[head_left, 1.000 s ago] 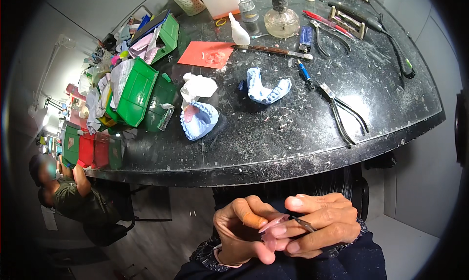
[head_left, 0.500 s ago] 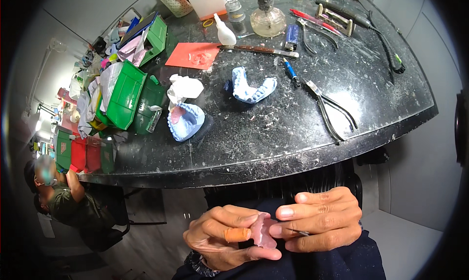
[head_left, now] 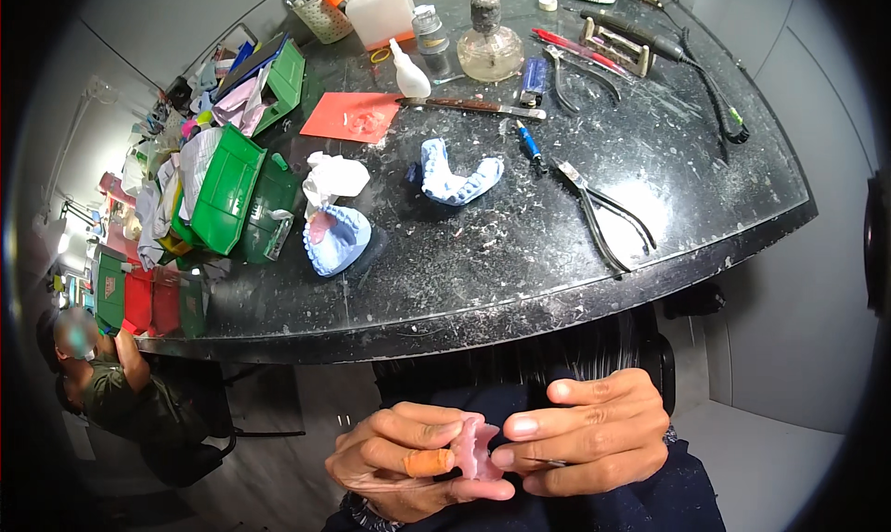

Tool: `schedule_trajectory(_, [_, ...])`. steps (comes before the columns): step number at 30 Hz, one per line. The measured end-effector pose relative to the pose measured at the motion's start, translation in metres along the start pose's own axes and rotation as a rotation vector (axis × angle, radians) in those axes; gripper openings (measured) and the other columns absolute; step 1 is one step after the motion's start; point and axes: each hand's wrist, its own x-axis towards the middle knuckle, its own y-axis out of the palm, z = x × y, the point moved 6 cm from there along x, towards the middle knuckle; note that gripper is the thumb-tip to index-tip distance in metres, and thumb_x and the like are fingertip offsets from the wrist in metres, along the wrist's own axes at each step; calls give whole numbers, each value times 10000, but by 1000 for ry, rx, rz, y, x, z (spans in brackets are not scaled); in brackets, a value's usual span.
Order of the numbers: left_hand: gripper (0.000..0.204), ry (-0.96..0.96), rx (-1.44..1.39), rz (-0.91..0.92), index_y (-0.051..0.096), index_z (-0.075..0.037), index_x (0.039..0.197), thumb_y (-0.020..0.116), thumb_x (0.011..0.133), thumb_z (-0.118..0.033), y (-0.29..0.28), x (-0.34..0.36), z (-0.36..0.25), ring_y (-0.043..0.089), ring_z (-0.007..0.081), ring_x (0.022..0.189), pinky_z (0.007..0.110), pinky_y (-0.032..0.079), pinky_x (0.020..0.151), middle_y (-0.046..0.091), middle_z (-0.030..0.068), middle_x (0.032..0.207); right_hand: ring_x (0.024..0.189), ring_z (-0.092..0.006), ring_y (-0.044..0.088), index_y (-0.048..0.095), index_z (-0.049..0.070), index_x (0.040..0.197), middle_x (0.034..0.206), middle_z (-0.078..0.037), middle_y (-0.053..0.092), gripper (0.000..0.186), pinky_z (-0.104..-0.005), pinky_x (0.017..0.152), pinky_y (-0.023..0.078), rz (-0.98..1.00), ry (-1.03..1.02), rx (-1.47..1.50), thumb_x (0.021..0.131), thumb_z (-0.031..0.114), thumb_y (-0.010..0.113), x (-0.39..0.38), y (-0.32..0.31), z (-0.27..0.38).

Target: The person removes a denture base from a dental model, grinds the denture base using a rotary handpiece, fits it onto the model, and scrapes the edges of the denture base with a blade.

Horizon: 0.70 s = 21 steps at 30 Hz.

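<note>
Low in front of my body, my left hand (head_left: 394,458) pinches a pink denture base (head_left: 475,448) between thumb and fingers; an orange wrap covers one of its fingers. From the other side my right hand (head_left: 594,435) meets the piece, its thumb-side fingertips close against the pink edge. A thin dark metal tool (head_left: 555,462) shows between the right fingers, mostly hidden by them. On the bench beyond lie a blue dental model (head_left: 343,244) with a pink patch and a second, horseshoe-shaped blue model (head_left: 459,175).
Pliers (head_left: 603,212), a blue pen-like tool (head_left: 528,142) and a brown-handled spatula (head_left: 473,106) lie on the black bench (head_left: 445,291). Farther back stand a glass burner (head_left: 490,50) and a white dropper bottle (head_left: 408,73). Green bins (head_left: 223,189) line the left; a person (head_left: 121,384) sits beyond.
The view has shifted slightly, so the bench things sit a little farther left. The pink denture base has turned in my left hand, showing more of its hollow side.
</note>
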Motion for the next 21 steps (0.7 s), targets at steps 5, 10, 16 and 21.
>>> schedule_trajectory(5, [428,-53,25,104,578,-51,756,875,449,-65,4,3,-3,658,255,773,334,578,639,613,92,835,937,-176,635,666,104,786,849,-54,685,67,-269,859,443,48,-50,-64,741,56,658,-5,-1,6])
schedule_trajectory(10, [416,-52,-65,97,590,-42,747,873,442,-51,8,3,-2,657,259,771,337,583,639,612,102,827,856,-181,661,660,103,764,801,-54,681,97,-264,817,463,-125,-89,-35,698,61,717,-9,-1,2])
schedule_trajectory(16, [528,35,39,65,473,-74,622,916,374,-216,10,4,-9,627,188,614,264,549,544,551,59,698,886,-191,652,634,82,755,815,-70,683,112,-298,853,471,-152,-77,48,693,65,726,-9,-3,4])
schedule_trajectory(21, [517,14,61,141,479,-75,621,917,374,-195,12,6,-9,626,189,609,261,548,546,551,57,694,844,-203,663,637,79,737,802,-78,681,79,-296,827,484,-97,-145,-8,709,38,699,-14,-1,10])
